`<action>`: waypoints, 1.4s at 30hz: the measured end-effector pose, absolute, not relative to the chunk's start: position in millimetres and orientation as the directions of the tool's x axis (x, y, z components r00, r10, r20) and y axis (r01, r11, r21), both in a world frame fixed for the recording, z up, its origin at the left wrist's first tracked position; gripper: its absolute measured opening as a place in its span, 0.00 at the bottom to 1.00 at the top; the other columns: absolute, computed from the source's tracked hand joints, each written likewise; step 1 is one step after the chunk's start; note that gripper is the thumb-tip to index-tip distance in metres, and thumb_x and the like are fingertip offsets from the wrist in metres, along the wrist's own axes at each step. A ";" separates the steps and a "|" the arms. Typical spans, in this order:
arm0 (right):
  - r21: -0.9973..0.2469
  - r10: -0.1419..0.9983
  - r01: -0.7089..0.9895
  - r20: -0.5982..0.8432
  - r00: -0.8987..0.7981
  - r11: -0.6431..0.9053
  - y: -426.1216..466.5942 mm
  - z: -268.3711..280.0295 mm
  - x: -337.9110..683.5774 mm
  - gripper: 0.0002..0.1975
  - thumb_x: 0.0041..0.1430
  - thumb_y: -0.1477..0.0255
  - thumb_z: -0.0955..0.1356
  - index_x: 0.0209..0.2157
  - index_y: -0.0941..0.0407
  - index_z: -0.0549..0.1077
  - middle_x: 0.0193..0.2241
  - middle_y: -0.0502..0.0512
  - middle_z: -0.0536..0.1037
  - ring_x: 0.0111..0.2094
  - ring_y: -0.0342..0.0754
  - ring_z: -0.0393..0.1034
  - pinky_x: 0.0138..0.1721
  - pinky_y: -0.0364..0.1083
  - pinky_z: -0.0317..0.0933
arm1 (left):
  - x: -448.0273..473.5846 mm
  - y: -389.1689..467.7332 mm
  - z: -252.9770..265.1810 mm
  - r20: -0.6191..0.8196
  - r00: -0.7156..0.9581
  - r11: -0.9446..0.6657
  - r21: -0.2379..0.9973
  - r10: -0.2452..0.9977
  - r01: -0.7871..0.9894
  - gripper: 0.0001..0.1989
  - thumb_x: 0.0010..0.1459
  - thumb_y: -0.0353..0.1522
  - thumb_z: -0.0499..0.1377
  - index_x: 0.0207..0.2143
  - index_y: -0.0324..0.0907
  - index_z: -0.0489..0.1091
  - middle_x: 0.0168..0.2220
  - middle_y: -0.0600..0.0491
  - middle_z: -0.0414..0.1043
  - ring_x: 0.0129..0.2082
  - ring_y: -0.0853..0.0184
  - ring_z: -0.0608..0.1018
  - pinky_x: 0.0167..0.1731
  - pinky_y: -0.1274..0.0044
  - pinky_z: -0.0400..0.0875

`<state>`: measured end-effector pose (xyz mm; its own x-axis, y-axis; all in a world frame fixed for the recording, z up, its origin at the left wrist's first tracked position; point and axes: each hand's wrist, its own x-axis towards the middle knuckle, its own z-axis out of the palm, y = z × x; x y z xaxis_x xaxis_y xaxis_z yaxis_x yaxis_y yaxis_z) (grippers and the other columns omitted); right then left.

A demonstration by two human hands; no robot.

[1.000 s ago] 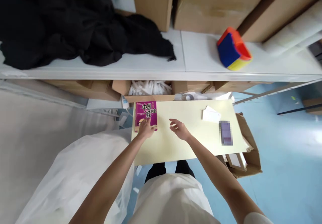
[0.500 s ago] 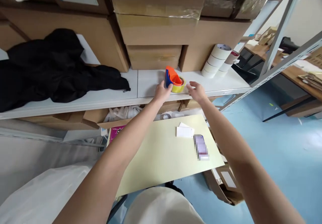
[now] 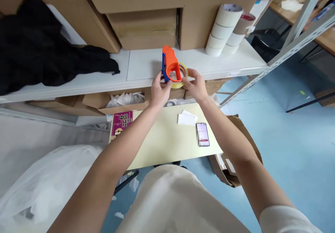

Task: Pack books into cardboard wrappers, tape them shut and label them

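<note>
An orange and blue tape dispenser (image 3: pixel 170 59) with a roll of yellow-edged tape (image 3: pixel 184 71) on it is held up at the front of the white shelf (image 3: pixel 146 64). My left hand (image 3: pixel 160 90) grips the blue side of the dispenser, thumb at its lower edge. On the other side my right hand (image 3: pixel 195 84) is closed on the tape roll, with thumb and fingers at its rim. Part of the left fingers is hidden behind the dispenser.
Rolls of white tape (image 3: pixel 219 30) are stacked at the shelf's right, a black garment (image 3: pixel 52 57) lies at its left, and cardboard boxes (image 3: pixel 146 27) stand behind. Below is a pale table (image 3: pixel 162 138) with a phone (image 3: pixel 203 134), white cards (image 3: pixel 186 118) and a purple package (image 3: pixel 123 121).
The dispenser has come up off the shelf towards me. My right hand, apart from the roll before, now grips it. The view has tilted downward.
</note>
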<state>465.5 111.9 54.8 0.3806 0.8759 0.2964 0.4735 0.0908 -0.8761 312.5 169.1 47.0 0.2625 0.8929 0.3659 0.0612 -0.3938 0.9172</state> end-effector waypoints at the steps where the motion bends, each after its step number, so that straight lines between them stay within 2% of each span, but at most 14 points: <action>1: -0.876 0.878 0.476 0.286 0.383 0.077 87.7 49.6 460.0 0.30 0.60 0.58 0.63 0.60 0.57 0.59 0.54 0.60 0.68 0.49 0.53 0.70 0.49 0.55 0.65 | 307.2 147.1 38.5 0.350 0.280 -0.381 0.923 0.894 0.063 0.28 0.56 0.38 0.60 0.59 0.46 0.59 0.54 0.47 0.66 0.49 0.62 0.73 0.48 0.70 0.70; 5: -0.898 0.855 0.434 0.170 0.490 -0.070 -5.3 -3.2 434.1 0.28 0.59 0.59 0.64 0.59 0.53 0.59 0.56 0.61 0.67 0.44 0.52 0.72 0.42 0.50 0.70 | 286.8 58.0 -19.9 0.184 0.338 -0.224 0.971 0.923 0.083 0.31 0.56 0.37 0.59 0.61 0.51 0.55 0.58 0.47 0.61 0.50 0.62 0.71 0.43 0.73 0.73; 8: -0.916 0.833 0.320 -0.029 0.553 -0.244 -54.8 -66.8 417.8 0.27 0.57 0.63 0.65 0.56 0.56 0.61 0.54 0.64 0.69 0.37 0.51 0.73 0.37 0.50 0.71 | 274.9 10.3 -80.5 -0.079 0.411 0.014 0.987 0.908 0.159 0.34 0.51 0.29 0.60 0.61 0.48 0.55 0.59 0.45 0.58 0.51 0.61 0.71 0.43 0.73 0.74; 11: -0.879 0.792 0.224 -0.236 0.562 -0.421 -85.0 -124.8 406.9 0.25 0.56 0.68 0.65 0.55 0.58 0.63 0.53 0.65 0.69 0.35 0.49 0.74 0.39 0.50 0.71 | 266.2 -15.7 -133.4 -0.327 0.451 0.231 0.939 0.830 0.255 0.37 0.46 0.22 0.57 0.60 0.43 0.57 0.59 0.41 0.60 0.50 0.59 0.72 0.42 0.72 0.73; 13: -0.843 0.756 0.190 -0.323 0.570 -0.503 -96.9 -152.5 402.7 0.24 0.55 0.71 0.64 0.55 0.59 0.63 0.53 0.66 0.69 0.35 0.49 0.74 0.40 0.52 0.71 | 263.1 -23.6 -157.7 -0.419 0.465 0.307 0.904 0.780 0.299 0.38 0.43 0.20 0.56 0.59 0.41 0.58 0.57 0.41 0.63 0.49 0.59 0.73 0.43 0.71 0.73; 15: -0.829 0.732 0.172 -0.347 0.587 -0.531 -103.6 -171.0 400.8 0.24 0.54 0.73 0.63 0.54 0.59 0.63 0.52 0.66 0.69 0.37 0.49 0.73 0.41 0.52 0.71 | 262.3 -25.9 -173.8 -0.470 0.473 0.348 0.879 0.745 0.325 0.38 0.42 0.19 0.56 0.59 0.41 0.59 0.56 0.42 0.65 0.48 0.59 0.75 0.44 0.70 0.72; 22: -0.825 0.707 0.172 -0.330 0.626 -0.538 -105.7 -193.1 401.4 0.25 0.53 0.76 0.63 0.55 0.61 0.63 0.51 0.67 0.69 0.43 0.51 0.71 0.43 0.53 0.71 | 265.2 -18.1 -200.1 -0.518 0.488 0.390 0.854 0.703 0.344 0.36 0.43 0.19 0.56 0.58 0.40 0.60 0.54 0.43 0.68 0.45 0.62 0.77 0.44 0.70 0.72; 32: -0.799 0.693 0.165 -0.375 0.615 -0.578 -107.5 -197.2 396.6 0.27 0.54 0.76 0.62 0.57 0.58 0.61 0.52 0.65 0.69 0.36 0.48 0.74 0.44 0.53 0.69 | 263.9 -19.3 -198.1 -0.535 0.490 0.401 0.844 0.689 0.357 0.34 0.48 0.20 0.56 0.59 0.42 0.59 0.56 0.44 0.66 0.44 0.64 0.77 0.45 0.71 0.72; 39: -0.780 0.699 0.197 -0.378 0.607 -0.594 -110.2 -196.2 392.5 0.30 0.55 0.74 0.62 0.61 0.59 0.55 0.54 0.69 0.67 0.37 0.49 0.74 0.44 0.53 0.68 | 264.6 -19.3 -190.1 -0.524 0.467 0.413 0.851 0.712 0.325 0.31 0.50 0.22 0.58 0.59 0.40 0.60 0.55 0.42 0.68 0.44 0.64 0.77 0.48 0.69 0.71; 42: -0.776 0.711 0.251 -0.328 0.622 -0.578 -115.7 -189.9 390.7 0.31 0.56 0.72 0.62 0.61 0.60 0.53 0.55 0.71 0.64 0.42 0.52 0.72 0.46 0.55 0.67 | 261.9 -18.5 -187.5 -0.534 0.429 0.411 0.842 0.728 0.350 0.30 0.51 0.24 0.59 0.59 0.39 0.60 0.56 0.40 0.66 0.47 0.61 0.76 0.49 0.68 0.70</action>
